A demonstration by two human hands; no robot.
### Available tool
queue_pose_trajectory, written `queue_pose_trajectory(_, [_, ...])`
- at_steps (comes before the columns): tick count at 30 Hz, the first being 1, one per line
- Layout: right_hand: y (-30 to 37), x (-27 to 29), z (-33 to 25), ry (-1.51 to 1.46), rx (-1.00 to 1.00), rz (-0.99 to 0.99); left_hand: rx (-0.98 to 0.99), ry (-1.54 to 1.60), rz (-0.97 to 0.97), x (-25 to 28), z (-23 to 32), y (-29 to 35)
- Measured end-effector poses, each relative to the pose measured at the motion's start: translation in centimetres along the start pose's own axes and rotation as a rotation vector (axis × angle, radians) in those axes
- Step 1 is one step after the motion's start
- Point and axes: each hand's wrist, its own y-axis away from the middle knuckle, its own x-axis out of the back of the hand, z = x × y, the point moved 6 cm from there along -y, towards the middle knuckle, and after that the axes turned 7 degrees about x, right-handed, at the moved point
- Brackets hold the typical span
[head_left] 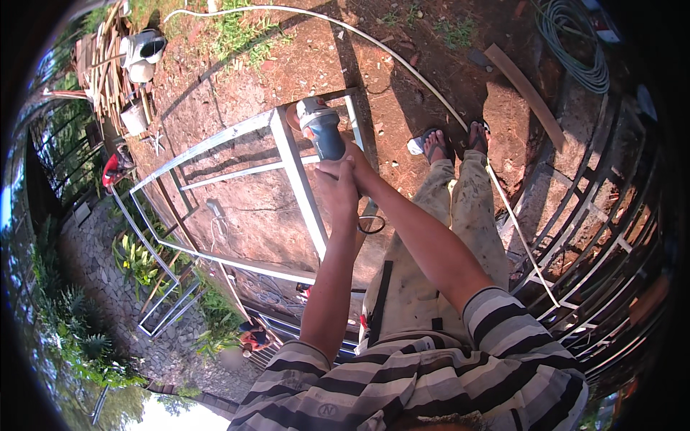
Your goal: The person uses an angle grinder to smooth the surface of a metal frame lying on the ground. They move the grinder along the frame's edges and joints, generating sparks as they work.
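A blue angle grinder [329,144] with a pale grey head is gripped in both my hands. My left hand [338,185] is closed around the rear of its body. Beside it, my right hand [359,167] is wrapped round the same end, its fingers partly hidden. The grinder's reddish-brown disc [292,117] is at the top corner of a silver metal frame [296,176]; I cannot tell whether it touches the metal. Below my hands hangs a dark loop of cord [371,224].
A pale hose [374,44] curves over the dirt to my sandalled feet. A plank [528,97] and coiled cable [575,50] lie at the far right. Metal lattice [575,237] stands at right. Two people are at left, one in red [111,171]. Stacked wood [108,65] lies far left.
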Motion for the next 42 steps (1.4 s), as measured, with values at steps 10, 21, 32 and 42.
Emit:
queue_pose_trajectory(10, [-0.1, -0.5, -0.6, -0.072, -0.034, -0.098, -0.015, -0.064, 0.044, 0.2, 0.6, 0.2])
queue_pose_trajectory(21, [-0.9, 0.4, -2.0, -0.099, 0.02, -0.054, 0.019, -0.01, -0.022, -0.7, 2.0, 0.3])
queue_pose_trajectory(32, [-1.0, 0.2, -0.3, -0.102, -0.08, -0.153, 0.0, 0.005, 0.038, -0.9, 2.1, 0.9])
queue_pose_trajectory(42, [-0.9, 0.5, -0.4, -0.065, -0.055, -0.156, -0.034, -0.018, 0.081, -1.3, 1.0, 0.5])
